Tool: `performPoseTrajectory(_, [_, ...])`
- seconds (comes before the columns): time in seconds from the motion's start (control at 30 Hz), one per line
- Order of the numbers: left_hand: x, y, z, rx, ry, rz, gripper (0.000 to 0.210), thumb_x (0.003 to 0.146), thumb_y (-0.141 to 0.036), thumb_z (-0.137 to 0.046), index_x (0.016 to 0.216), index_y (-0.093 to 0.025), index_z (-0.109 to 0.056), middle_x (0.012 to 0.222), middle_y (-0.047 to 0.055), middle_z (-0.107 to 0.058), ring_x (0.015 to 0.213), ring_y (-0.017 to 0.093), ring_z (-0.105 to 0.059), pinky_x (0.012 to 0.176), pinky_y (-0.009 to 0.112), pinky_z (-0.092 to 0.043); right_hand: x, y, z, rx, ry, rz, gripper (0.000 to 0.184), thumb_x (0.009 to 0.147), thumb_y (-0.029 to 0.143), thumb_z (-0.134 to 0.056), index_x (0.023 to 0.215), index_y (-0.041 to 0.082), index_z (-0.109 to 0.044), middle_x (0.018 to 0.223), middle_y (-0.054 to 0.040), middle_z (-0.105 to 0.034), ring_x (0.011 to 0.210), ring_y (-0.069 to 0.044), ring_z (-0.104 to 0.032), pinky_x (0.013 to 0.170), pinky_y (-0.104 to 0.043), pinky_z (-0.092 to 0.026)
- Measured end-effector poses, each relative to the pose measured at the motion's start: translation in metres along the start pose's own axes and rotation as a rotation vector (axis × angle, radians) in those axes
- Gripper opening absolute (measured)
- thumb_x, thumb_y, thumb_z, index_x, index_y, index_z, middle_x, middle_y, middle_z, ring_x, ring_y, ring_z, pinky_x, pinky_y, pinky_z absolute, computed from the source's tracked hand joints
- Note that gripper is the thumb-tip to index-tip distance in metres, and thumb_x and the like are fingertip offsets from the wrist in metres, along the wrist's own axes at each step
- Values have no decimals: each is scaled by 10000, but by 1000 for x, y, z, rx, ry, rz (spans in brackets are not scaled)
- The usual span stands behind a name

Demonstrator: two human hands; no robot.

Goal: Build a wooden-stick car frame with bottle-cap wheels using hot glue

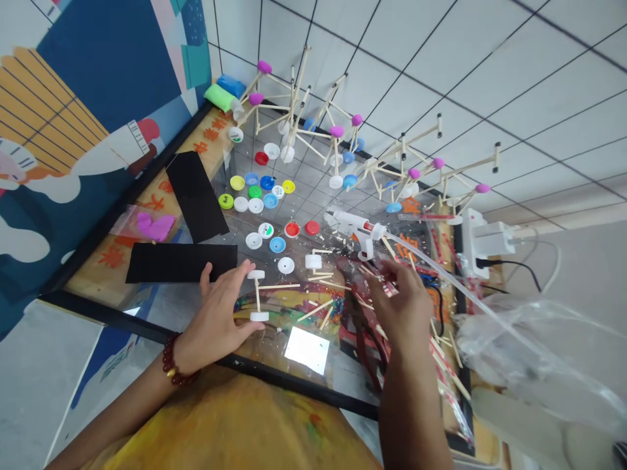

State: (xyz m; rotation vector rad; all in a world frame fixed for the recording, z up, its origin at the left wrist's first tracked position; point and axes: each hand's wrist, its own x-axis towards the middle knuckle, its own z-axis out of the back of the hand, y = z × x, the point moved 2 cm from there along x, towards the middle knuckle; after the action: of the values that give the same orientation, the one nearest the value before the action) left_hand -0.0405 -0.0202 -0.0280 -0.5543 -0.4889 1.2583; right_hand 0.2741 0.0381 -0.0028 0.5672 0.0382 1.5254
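My left hand (215,320) grips a small wheel-and-stick assembly between thumb and forefinger. Two white bottle caps (259,316) are joined by a short wooden stick (258,295), and a longer stick (279,286) juts out to the right. Over the scattered sticks at right, my right hand (401,300) has thumb and forefinger apart, beside a red-and-white striped wrapper (386,284); its other fingers are partly hidden. Just beyond it lies a white glue gun (355,225) with a clear tube-like strip over its back. A second cap-and-stick piece (313,262) rests between my hands.
Loose bottle caps (255,192) in several colours lie mid-table. Stick models (294,117) with purple tips stand along the tiled wall. Two black strips (181,262) and a purple clay bag (155,225) are at left. A power strip (475,241) and plastic bags (514,339) sit at right.
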Motion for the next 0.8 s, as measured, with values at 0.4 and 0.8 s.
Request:
performPoseTrajectory(0.4, [0, -2, 0, 8, -18, -5, 1101, 706, -312, -802, 1517, -244, -60, 1407, 140, -541, 1321, 303, -485, 1180, 587, -26, -36, 95, -44, 36, 324, 632, 251, 904, 95, -540, 1096, 154, -691, 984, -89, -678, 880, -230, -533, 740, -356, -427])
performPoseTrajectory(0.8, [1, -3, 0, -56, 20, 4, 1137, 695, -284, -812, 1515, -263, -24, 1428, 130, -521, 1342, 274, -468, 1190, 559, 17, -34, 99, -44, -67, 258, 577, 227, 849, 48, -520, 988, 148, -668, 1021, -96, -697, 897, -256, -515, 736, -384, -353])
